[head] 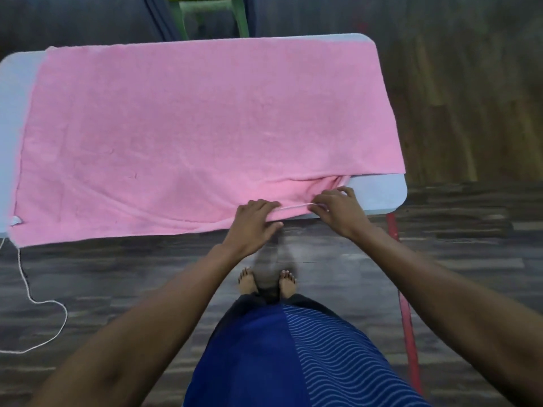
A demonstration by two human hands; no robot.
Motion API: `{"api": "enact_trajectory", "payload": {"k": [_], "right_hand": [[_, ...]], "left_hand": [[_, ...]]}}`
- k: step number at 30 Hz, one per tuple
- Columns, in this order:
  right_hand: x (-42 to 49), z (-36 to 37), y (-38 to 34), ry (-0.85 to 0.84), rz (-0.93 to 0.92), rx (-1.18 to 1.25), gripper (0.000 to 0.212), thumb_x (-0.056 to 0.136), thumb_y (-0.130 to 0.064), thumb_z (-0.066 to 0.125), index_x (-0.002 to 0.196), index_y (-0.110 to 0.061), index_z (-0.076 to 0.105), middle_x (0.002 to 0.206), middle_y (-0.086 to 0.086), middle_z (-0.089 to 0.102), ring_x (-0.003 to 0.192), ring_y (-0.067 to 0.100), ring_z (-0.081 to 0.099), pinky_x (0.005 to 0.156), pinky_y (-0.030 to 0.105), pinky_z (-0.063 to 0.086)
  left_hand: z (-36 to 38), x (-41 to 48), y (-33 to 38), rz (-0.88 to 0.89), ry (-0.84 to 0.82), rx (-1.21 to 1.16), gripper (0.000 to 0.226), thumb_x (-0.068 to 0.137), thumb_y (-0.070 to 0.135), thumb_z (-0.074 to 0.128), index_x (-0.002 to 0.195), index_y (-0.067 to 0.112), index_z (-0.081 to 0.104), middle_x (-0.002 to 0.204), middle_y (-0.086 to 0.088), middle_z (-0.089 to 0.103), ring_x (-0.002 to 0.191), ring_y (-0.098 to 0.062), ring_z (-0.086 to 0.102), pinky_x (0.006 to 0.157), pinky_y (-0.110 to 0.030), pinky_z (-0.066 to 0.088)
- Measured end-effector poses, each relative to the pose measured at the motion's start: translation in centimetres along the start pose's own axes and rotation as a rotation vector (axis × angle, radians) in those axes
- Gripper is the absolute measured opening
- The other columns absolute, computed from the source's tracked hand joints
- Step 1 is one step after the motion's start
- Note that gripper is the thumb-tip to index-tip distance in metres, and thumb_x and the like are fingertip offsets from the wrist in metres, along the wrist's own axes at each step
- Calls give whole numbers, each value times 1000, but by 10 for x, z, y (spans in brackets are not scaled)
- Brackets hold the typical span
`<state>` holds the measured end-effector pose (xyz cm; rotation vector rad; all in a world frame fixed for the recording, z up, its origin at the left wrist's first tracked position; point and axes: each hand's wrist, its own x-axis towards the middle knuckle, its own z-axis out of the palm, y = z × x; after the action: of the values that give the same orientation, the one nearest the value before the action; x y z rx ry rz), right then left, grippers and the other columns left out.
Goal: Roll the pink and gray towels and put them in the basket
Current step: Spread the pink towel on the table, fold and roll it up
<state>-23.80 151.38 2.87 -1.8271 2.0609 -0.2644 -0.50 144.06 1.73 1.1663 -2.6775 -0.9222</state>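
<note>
**Both hands grip the pink towel's near edge**

Head view: The pink towel (188,136) lies spread flat over most of the table (382,192), its near edge hanging slightly past the table's front. The left hand (254,223) and right hand (338,211) are close together at that edge, toward the towel's right corner. The left hand's fingers are bent over the top of the cloth with the thumb below it, clamping the edge. The right hand's fingers are curled tight and pinch the hem, which runs taut as a thin pale line between the two hands. Just behind the right hand the cloth is bunched into folds, baring the table's near right corner.

A white cord (29,289) hangs from the table's left end and loops on the floor (470,98). A red table leg (408,318) slants down on the right. A green stool (211,13) is cut off at the top. A gray blur (266,268) between the bare feet is too smeared to identify.
</note>
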Motion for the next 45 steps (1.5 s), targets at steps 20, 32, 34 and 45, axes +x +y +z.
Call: {"api": "enact_trajectory", "payload": {"k": [20,32,34,45], "right_hand": [[-46,-22,88,156,189,-59,12,88,-25,63,96,-20,72,95,1,69,95,26,62,93,41,26],[-28,-27,134,131,311,-166,16,83,-16,66,94,-25,73,99,-6,70,99,22,56,83,38,20],[-21,-31,138,209,390,-178,18,81,-16,67,91,-28,75,91,-6,72,92,23,55,78,38,20],[-32,-36,129,423,637,39,29,96,-23,51,119,-16,67,113,4,64,96,28,54,78,42,48]], "left_hand": [[57,55,94,148,-95,-8,36,92,25,60,126,13,57,114,-8,62,100,-26,54,83,-40,46],[46,96,123,274,36,-172,16,99,11,46,102,10,61,90,-1,56,79,-18,52,69,-31,40],[45,97,121,262,43,-162,17,100,13,44,102,10,61,88,1,53,76,-18,50,67,-31,38],[49,111,144,177,0,-30,27,100,33,49,121,22,62,104,2,69,85,-18,64,67,-21,37]]}}
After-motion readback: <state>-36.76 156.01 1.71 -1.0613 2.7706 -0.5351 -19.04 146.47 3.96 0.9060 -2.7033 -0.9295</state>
